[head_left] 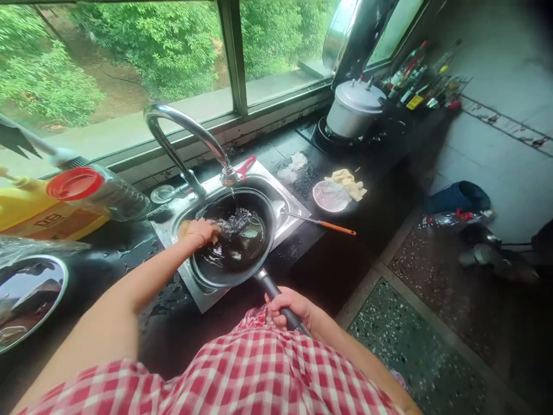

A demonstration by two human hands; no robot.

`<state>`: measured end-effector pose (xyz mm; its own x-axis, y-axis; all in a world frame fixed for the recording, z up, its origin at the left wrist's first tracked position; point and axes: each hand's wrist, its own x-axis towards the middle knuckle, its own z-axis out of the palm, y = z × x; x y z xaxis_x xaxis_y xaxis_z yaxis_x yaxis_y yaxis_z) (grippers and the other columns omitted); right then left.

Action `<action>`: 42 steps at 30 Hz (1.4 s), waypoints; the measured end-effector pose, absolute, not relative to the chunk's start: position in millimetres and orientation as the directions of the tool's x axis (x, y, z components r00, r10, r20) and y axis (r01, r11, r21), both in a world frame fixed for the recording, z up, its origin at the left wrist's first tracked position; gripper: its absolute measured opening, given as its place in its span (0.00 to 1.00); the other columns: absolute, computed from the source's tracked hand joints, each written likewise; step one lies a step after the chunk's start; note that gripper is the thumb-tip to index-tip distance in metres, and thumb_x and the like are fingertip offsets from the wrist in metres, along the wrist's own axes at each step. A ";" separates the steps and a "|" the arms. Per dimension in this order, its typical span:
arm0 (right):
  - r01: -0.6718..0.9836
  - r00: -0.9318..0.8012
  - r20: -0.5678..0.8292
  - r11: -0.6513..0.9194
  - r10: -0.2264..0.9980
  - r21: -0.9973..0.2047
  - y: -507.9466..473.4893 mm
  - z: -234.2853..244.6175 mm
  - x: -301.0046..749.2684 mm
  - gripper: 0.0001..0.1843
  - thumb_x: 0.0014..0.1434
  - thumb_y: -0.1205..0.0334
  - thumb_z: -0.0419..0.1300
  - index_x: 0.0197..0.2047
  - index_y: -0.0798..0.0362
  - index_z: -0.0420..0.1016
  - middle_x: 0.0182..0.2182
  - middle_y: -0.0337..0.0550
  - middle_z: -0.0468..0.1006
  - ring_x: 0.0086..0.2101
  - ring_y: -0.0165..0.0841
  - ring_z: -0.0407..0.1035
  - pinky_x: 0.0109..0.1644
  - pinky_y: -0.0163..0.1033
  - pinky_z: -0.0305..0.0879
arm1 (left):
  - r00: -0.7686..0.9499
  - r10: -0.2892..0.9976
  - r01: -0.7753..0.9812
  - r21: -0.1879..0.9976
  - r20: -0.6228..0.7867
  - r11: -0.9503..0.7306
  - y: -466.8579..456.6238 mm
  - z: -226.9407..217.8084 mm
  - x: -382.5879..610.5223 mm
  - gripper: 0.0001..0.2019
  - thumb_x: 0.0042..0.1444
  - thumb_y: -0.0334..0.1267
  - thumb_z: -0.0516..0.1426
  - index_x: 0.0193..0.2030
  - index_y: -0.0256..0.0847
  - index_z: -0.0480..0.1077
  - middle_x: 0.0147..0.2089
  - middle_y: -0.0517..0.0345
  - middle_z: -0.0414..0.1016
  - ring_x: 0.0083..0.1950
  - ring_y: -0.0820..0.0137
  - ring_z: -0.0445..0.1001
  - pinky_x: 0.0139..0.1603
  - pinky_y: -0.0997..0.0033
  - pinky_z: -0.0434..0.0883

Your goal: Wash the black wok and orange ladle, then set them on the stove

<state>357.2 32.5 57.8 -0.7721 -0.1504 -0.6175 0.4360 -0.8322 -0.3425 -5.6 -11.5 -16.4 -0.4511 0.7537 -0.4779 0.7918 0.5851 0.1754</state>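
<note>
Left hand: the left hand (203, 231) reaches inside the round black metal frying pan (235, 239), fingers curled and pressed down on the wet inner surface; whether it grips a scrubber under the palm cannot be told.
Right hand: the right hand (290, 307) is wrapped tight around the dark grey pan handle (280, 302), close to the red-and-white checked shirt (242, 369).
Pan: it sits over the square stainless-steel sink (287, 199), tilted a little, with water pooled in it.
Tap: the curved chrome faucet (185, 135) arches over the pan, its spout just above the rim, and water falls into the pan.
Sink edge: 1 metal utensil with an orange handle (322, 223) lies across the right rim of the sink.
Counter, right: a small round white plate (330, 196) stands beside pale yellow pieces of food (349, 183) on the black wet countertop (345, 155).
Counter, far: a silver lidded pressure cooker (353, 106) rests on the stove, near a row of bottles (421, 78).
Counter, left: a clear plastic bottle with a red cap (97, 193) lies against a yellow jug (30, 210); a round steel lid (28, 300) sits nearer.
</note>
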 end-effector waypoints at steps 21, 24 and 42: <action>0.683 -0.555 -0.693 -0.222 0.460 -0.696 86.7 122.5 347.5 0.20 0.35 0.64 0.55 0.34 0.51 0.54 0.14 0.27 0.62 0.12 0.29 0.61 0.12 0.28 0.53 | -0.180 0.951 0.740 0.602 -0.251 0.300 53.3 -32.7 124.1 0.25 0.58 0.35 0.50 0.63 0.49 0.64 0.45 0.50 0.68 0.43 0.65 0.69 0.44 0.70 0.65; 0.617 -0.581 -0.723 -0.377 0.375 -0.691 82.0 121.0 356.4 0.21 0.34 0.64 0.55 0.35 0.52 0.54 0.13 0.28 0.64 0.11 0.28 0.59 0.12 0.29 0.54 | -0.186 0.901 0.813 0.453 -0.392 0.365 41.7 -29.7 113.9 0.22 0.56 0.34 0.52 0.58 0.50 0.69 0.45 0.48 0.67 0.46 0.61 0.68 0.44 0.67 0.64; 0.396 -0.848 -0.480 -0.871 -0.226 -0.290 64.3 30.3 410.8 0.20 0.39 0.65 0.59 0.37 0.53 0.57 0.15 0.28 0.63 0.12 0.20 0.53 0.16 0.26 0.52 | -0.493 0.861 0.869 -0.010 -0.129 0.495 119.9 -14.7 44.3 0.24 0.59 0.31 0.46 0.62 0.44 0.63 0.54 0.39 0.61 0.52 0.50 0.62 0.47 0.55 0.62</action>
<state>410.8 64.3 30.3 -0.8475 -0.2258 -0.4803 0.3965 -0.8710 -0.2901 44.3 119.9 -14.7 -0.4925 0.8608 -0.1286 0.8686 0.4955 -0.0101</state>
